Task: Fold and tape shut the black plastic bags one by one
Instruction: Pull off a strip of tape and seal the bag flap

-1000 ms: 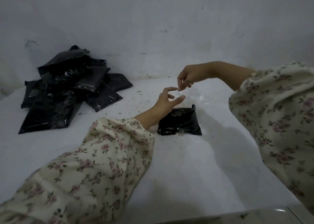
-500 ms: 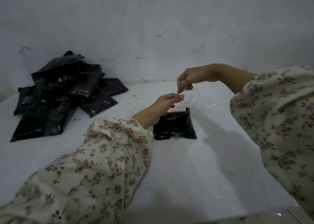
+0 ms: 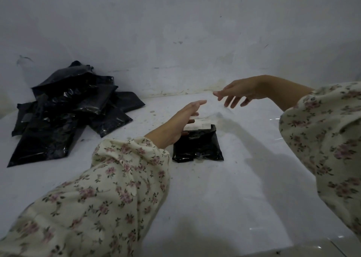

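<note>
A small folded black plastic bag (image 3: 199, 145) lies flat on the white surface in the middle of the head view. My left hand (image 3: 181, 120) hovers over its far left corner, fingers stretched forward and holding nothing. My right hand (image 3: 237, 92) hangs in the air beyond the bag, fingers spread and loose, empty. A faint clear film, maybe tape (image 3: 216, 114), lies on the surface between the hands; I cannot make it out well.
A heap of several black plastic bags (image 3: 66, 108) sits at the back left against the white wall (image 3: 175, 32). The white surface (image 3: 224, 198) has specks of dirt near the wall. A tiled floor edge (image 3: 332, 249) shows at bottom right.
My right hand has let go of its pinch and spread its fingers. My left hand has straightened and stretched forward over the folded bag.
</note>
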A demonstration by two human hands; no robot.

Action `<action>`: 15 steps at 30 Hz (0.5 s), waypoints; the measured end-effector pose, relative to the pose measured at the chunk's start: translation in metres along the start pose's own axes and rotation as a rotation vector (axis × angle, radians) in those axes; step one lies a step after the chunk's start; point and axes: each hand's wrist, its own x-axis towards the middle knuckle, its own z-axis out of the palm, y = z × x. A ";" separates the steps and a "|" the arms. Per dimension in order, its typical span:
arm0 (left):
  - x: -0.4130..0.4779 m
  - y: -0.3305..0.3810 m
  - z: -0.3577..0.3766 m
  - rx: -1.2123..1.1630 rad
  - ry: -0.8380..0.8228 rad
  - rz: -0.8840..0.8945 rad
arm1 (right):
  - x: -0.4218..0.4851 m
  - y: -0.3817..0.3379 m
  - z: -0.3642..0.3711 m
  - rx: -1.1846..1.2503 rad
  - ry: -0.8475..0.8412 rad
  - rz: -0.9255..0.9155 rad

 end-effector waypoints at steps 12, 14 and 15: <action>0.007 -0.012 0.010 -0.070 0.036 0.001 | 0.004 0.013 0.020 0.570 -0.053 0.074; 0.007 -0.012 0.008 -0.104 0.053 -0.037 | 0.004 0.015 0.020 0.646 -0.034 0.079; 0.008 -0.013 0.006 -0.117 0.060 -0.055 | 0.004 0.015 0.020 0.684 -0.028 0.086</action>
